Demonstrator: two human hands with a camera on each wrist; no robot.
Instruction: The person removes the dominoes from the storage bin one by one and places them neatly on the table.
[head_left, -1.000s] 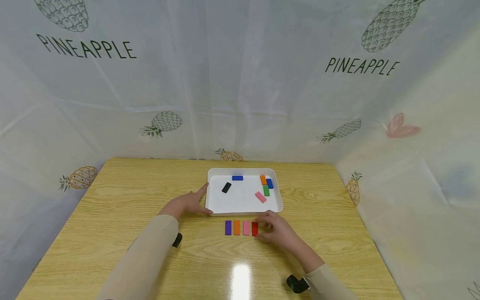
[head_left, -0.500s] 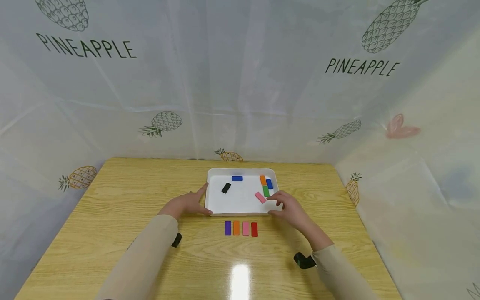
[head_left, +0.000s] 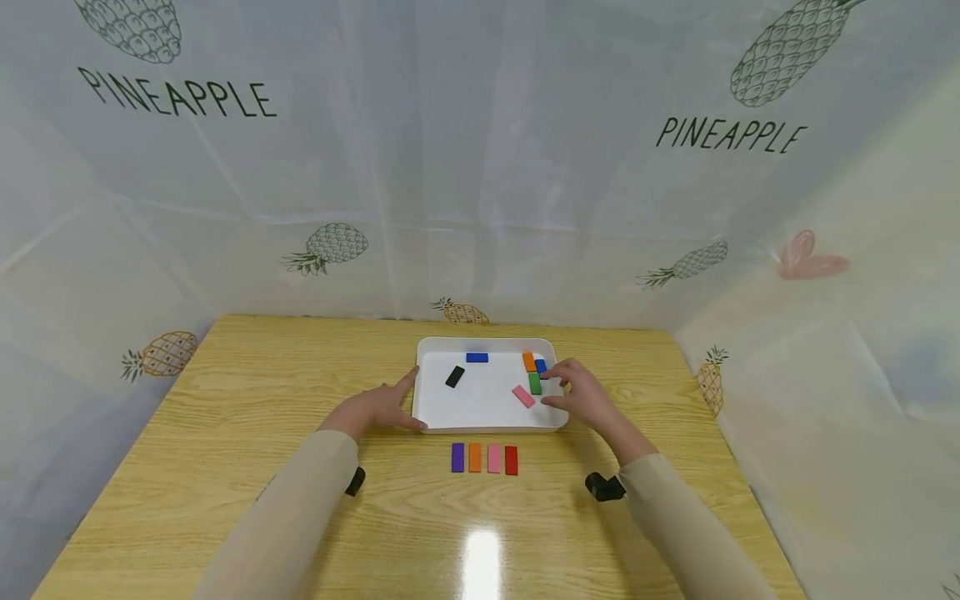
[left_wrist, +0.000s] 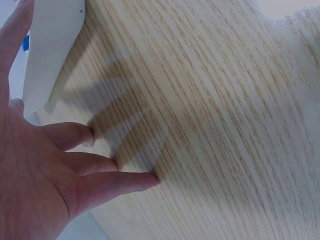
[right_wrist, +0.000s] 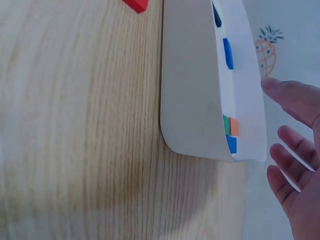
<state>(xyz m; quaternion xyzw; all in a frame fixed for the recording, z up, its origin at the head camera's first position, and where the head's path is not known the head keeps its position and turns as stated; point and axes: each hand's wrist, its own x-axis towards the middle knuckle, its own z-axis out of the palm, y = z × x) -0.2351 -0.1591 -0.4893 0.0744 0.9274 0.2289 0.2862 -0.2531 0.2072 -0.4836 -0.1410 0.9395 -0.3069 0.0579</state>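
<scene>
My left hand [head_left: 378, 408] rests against the left side of the white tray [head_left: 480, 429], two fingertips touching its wall. In the left wrist view its other fingers [left_wrist: 120, 185] stretch out over the table. My right hand [head_left: 585, 396] hovers above the tray's right end, fingers apart and holding nothing. Closest to it are a green block [head_left: 535, 383] and a blue block [head_left: 541, 366], partly covered by a fingertip. An orange block [head_left: 529, 362] and a pink block [head_left: 523, 396] lie nearby. Further left in the tray are another blue block [head_left: 477, 357] and a black block [head_left: 454, 377].
In front of the tray, a purple block [head_left: 457, 457], an orange block [head_left: 475, 457], a pink block [head_left: 493, 458] and a red block [head_left: 512, 460] stand in a spaced row on the wooden table [head_left: 405, 533]. A pineapple-print sheet [head_left: 480, 167] hangs behind.
My right hand has left the red block and moved up and right, over the tray's right end. The left hand stays at the tray's left side.
</scene>
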